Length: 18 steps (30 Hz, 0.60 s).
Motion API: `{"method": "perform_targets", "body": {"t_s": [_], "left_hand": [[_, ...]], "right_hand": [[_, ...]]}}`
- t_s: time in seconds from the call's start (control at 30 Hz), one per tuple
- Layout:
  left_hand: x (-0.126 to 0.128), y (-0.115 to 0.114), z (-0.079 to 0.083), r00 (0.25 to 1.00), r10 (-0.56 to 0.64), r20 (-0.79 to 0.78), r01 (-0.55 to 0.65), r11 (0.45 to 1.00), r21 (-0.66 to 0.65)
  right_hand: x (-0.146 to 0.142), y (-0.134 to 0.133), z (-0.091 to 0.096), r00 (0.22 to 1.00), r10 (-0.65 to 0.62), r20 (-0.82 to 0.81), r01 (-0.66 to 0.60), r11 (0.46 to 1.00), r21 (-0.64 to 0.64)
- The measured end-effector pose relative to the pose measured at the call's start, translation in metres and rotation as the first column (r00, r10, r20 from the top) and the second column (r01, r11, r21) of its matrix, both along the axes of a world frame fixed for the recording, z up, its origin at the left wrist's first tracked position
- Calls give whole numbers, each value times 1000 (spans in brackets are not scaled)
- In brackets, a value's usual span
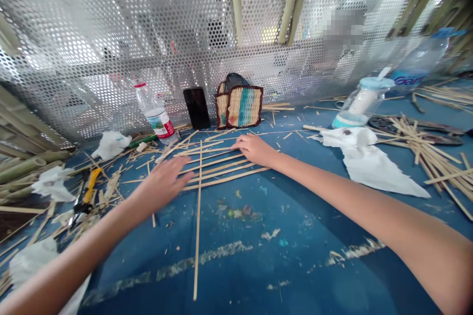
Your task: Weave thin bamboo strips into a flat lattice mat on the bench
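Several thin bamboo strips (218, 170) lie side by side on the blue table (258, 256), crossed by one long upright strip (198, 226). My left hand (162, 183) hovers flat over the left ends of the strips, fingers stretched out and together, holding nothing. My right hand (254, 149) rests on the right ends of the upper strips, fingers curled down and pressing on them.
A woven striped pouch (242, 106), a dark phone (197, 108) and a water bottle (155, 114) stand against the perforated metal wall. White cloths (369, 160), loose strip piles (432, 152), yellow-handled pliers (86, 192) and bamboo scraps (111, 182) surround the work spot.
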State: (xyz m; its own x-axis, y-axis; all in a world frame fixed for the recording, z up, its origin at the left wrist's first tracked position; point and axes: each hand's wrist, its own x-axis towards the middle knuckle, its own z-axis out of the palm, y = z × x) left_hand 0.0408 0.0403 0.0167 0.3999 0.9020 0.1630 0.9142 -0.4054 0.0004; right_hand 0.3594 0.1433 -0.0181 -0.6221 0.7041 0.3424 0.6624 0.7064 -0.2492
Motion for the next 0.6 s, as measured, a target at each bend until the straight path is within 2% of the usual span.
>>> {"method": "perform_targets", "body": {"t_s": [0.1, 0.2, 0.37, 0.6], "left_hand": [[-22, 46, 6, 999, 50, 2, -50, 998, 31], [-36, 73, 2, 999, 31, -12, -31, 999, 11], [-44, 75, -9, 1000, 4, -18, -4, 1000, 8], [-64, 78, -11, 996, -84, -41, 86, 995, 50]], "right_hand": [[0, 2, -1, 1000, 7, 11, -7, 1000, -12], [0, 4, -2, 1000, 15, 16, -15, 1000, -13], [0, 2, -2, 1000, 17, -1, -17, 1000, -8], [1, -5, 0, 1000, -3, -20, 4, 999, 41]]}}
